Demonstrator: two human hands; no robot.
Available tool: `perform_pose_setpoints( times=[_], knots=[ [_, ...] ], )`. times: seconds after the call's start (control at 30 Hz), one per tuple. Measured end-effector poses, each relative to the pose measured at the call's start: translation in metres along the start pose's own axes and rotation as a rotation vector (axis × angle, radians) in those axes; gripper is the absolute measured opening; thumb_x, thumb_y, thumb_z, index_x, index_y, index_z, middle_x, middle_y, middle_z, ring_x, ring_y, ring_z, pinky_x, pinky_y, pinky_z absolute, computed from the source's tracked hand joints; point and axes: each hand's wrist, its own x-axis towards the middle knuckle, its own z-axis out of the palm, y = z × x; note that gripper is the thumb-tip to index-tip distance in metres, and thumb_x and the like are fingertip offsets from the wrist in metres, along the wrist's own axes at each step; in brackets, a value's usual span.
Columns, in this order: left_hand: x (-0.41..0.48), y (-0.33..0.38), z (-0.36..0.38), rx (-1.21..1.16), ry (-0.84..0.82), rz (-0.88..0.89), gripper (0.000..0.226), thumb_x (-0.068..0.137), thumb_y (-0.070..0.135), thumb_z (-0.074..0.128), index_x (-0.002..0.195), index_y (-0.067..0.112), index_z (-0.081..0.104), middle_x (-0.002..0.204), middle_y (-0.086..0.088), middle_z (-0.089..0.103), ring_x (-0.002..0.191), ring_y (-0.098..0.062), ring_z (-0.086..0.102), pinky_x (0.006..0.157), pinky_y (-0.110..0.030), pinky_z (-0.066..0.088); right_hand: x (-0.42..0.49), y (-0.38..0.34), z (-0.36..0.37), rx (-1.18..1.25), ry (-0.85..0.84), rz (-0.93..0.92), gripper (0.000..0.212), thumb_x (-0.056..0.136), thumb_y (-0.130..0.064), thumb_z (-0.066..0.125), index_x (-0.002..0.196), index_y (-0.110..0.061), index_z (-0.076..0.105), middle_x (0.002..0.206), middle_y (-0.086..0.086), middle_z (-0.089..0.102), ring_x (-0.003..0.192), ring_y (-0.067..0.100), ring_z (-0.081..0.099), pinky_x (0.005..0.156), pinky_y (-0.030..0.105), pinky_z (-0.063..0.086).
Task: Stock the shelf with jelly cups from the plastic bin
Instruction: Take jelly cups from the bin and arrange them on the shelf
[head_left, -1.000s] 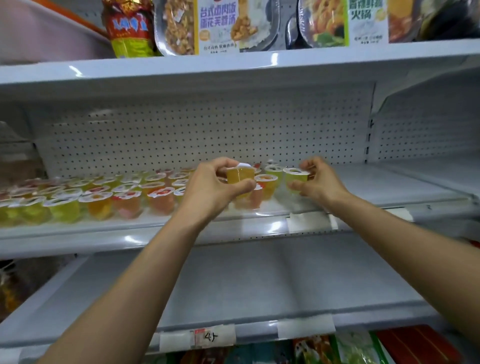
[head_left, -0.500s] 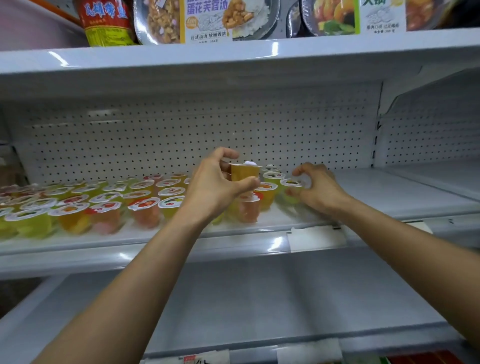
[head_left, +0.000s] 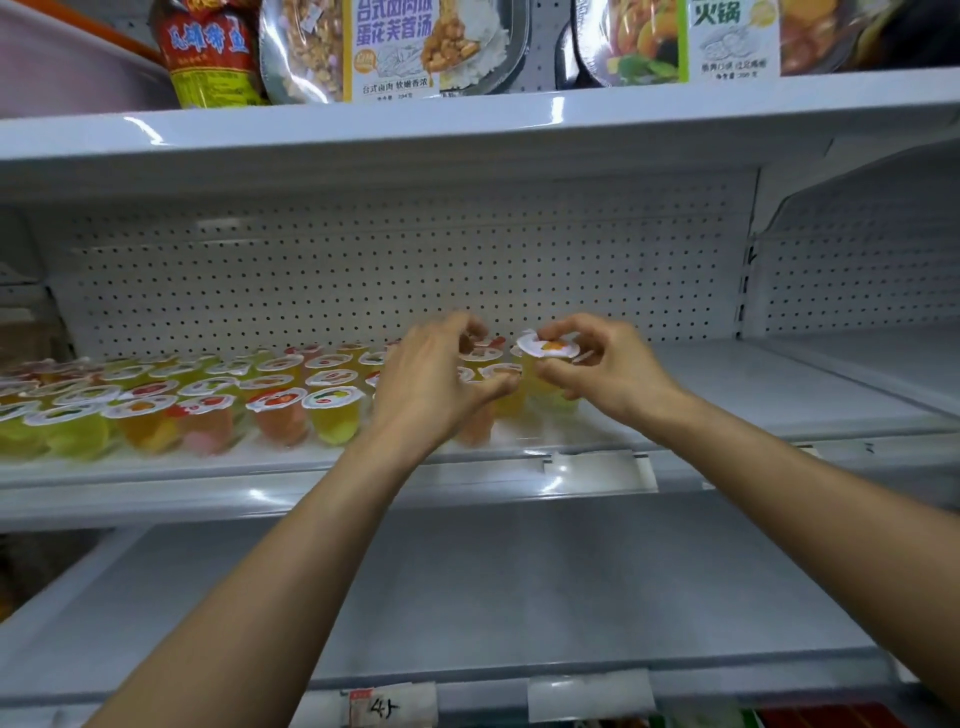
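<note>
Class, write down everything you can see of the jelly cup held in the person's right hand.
The jelly cup is small, seemingly clear plastic, holding yellowish jelly under a white lid printed with orange fruit. It tilts, lid facing the camera, at the right end of the other cups on the shelf. The right hand pinches it, fingers at the lid's far rim, thumb below. Whether it touches the shelf is unclear.

Meal box label (head_left: 395, 47) reading 蛋花芙蓉汤 and, smaller, 台式卤肉 软嫩香浓, second box label (head_left: 735, 36) with green 火锅, red bag (head_left: 210, 52) with yellow characters too blurred to read, bottom shelf tag (head_left: 387, 706) with handwritten 4.
</note>
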Motion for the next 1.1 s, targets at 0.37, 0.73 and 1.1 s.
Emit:
perform_pose_setpoints(
  times=[0.37,0.73,1.1],
  knots=[
    [0.000,-0.018,0.015,0.317,-0.041,0.038,0.029,0.080,0.046,0.072,0.106,0.033,0.070,0.111,0.009,0.069,0.108,-0.016,0.059,0.092,-0.033,0.032,-0.005,0.027,0.011,-0.278,-0.040,0.086,0.022,0.079,-0.029,0.076,0.098,-0.032,0.064,0.105,0.000,0.066,0.086,0.017,0.060,0.081,0.031,0.053],
    [-0.016,-0.017,0.009,0.253,-0.028,0.024,0.037,0.081,0.043,0.068,0.115,0.030,0.063,0.118,0.006,0.066,0.115,-0.020,0.056,0.097,-0.039,0.039,-0.035,0.008,0.003,-0.754,-0.041,-0.051,0.051,0.089,-0.037,0.059,0.137,-0.028,0.044,0.132,0.006,0.047,0.123,0.025,0.043,0.091,0.037,0.042],
    [-0.165,-0.058,-0.036,-0.027,-0.006,-0.203,0.032,0.084,0.037,0.071,0.114,0.031,0.061,0.102,0.015,0.062,0.079,-0.003,0.059,0.075,-0.032,0.053,-0.110,-0.019,0.069,-0.492,-0.201,-0.433,0.033,0.089,-0.029,0.062,0.122,-0.031,0.055,0.115,-0.010,0.053,0.092,0.011,0.056,0.071,0.030,0.047]
  ],
)
